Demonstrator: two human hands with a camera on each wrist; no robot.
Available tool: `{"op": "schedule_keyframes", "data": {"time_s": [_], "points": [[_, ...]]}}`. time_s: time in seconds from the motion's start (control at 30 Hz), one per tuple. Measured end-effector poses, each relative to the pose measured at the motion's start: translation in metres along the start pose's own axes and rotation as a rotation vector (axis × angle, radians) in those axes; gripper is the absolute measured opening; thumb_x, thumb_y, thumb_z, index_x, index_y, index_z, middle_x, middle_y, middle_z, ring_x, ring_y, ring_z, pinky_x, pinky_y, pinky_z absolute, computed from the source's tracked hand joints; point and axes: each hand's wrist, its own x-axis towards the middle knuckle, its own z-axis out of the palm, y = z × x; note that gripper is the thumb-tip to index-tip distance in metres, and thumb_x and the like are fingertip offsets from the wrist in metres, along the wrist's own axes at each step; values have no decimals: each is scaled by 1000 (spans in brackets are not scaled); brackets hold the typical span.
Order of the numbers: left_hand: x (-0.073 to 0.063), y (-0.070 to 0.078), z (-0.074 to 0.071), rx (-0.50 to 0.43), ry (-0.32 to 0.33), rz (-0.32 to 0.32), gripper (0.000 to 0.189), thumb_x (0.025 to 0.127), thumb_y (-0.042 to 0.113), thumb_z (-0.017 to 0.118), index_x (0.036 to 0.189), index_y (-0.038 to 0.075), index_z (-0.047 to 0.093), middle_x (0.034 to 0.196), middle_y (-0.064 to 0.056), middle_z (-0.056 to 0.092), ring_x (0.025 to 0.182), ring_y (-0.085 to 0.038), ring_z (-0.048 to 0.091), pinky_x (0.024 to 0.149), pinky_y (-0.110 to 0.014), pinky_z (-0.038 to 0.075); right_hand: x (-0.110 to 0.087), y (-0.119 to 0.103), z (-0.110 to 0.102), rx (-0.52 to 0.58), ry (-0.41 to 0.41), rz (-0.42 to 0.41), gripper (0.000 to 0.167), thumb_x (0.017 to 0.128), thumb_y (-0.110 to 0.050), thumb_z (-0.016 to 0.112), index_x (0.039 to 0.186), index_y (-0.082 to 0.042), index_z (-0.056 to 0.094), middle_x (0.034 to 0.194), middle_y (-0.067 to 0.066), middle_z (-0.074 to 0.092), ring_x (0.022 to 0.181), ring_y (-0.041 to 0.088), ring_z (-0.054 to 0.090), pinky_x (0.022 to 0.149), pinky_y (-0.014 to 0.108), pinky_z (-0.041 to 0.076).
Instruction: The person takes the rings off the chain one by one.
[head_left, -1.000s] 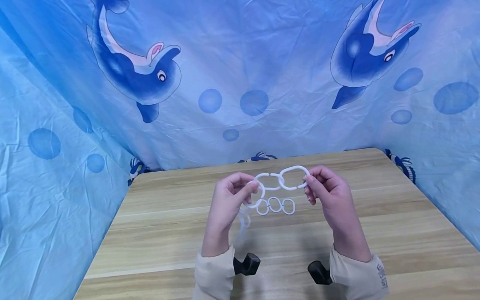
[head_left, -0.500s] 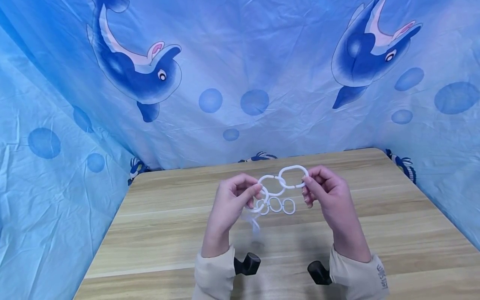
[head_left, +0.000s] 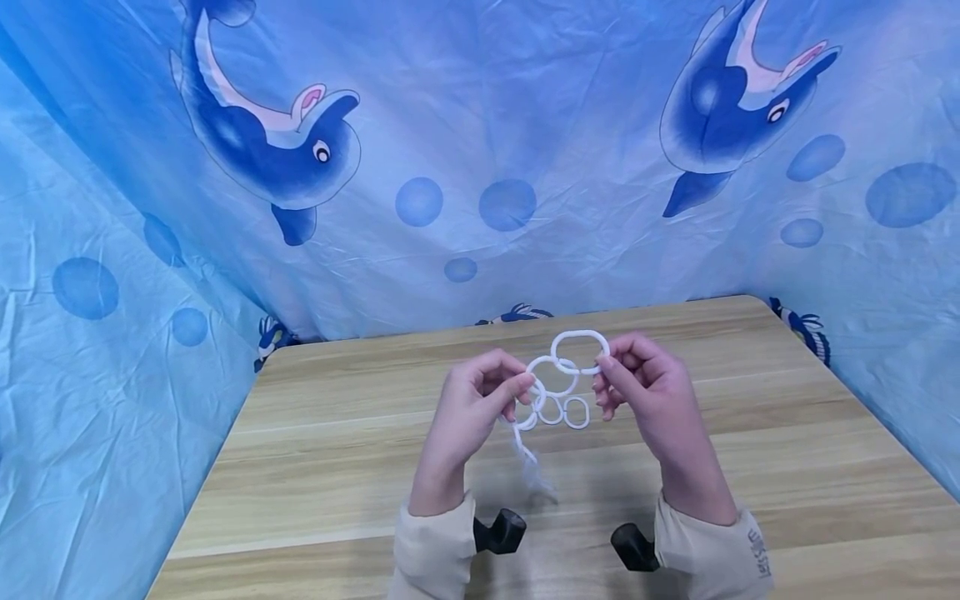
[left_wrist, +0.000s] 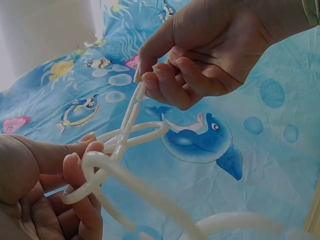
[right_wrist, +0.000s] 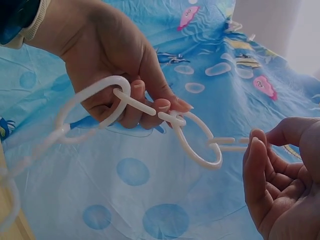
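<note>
A chain of white plastic oval links, each with a small gap in it, is held up between my two hands. In the head view my right hand pinches the end link between thumb and fingertips. That link passes through a middle link, which slopes down to my left hand. There the left thumb and fingers pinch around the joint with the following link. Below the left hand the rest of the chain hangs, blurred in the head view.
On the wood-grain table, just behind the hanging chain, lie several smaller-looking white links in a row, the rightmost link in full view. A blue dolphin-print cloth rises behind the table. Black wrist mounts stick out from both sleeves.
Both hands have drawn slightly closer together, the left moving right and the right moving a little left. The middle link tilts more, and the hanging part has swung to the right.
</note>
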Motion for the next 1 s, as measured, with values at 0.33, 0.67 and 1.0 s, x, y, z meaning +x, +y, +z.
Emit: {"op": "schedule_keyframes", "data": {"time_s": [0.33, 0.67, 1.0], "points": [[-1, 1, 1, 13, -13, 15, 10, 91, 5, 64, 92, -4, 66, 74, -26, 63, 52, -5, 52, 51, -19, 49, 0, 0, 4, -1, -22, -21, 12, 95, 4, 54, 90, -6, 60, 71, -2, 64, 57, 7, 60, 45, 23, 53], [-1, 1, 1, -5, -44, 15, 11, 92, 3, 62, 94, -7, 65, 76, -27, 62, 56, -3, 58, 59, -24, 58, 0, 0, 7, -67, -52, -5, 10, 96, -1, 55, 90, -8, 59, 72, -4, 64, 59, 6, 62, 45, 25, 55], [0, 0, 2, 4, -63, 28, 11, 92, 5, 63, 93, -6, 66, 78, -26, 63, 57, -3, 59, 59, -26, 59, 0, 1, 9, -92, -59, 5, 5, 96, -1, 55, 91, -3, 57, 73, -4, 64, 60, 6, 62, 45, 27, 56]]}}
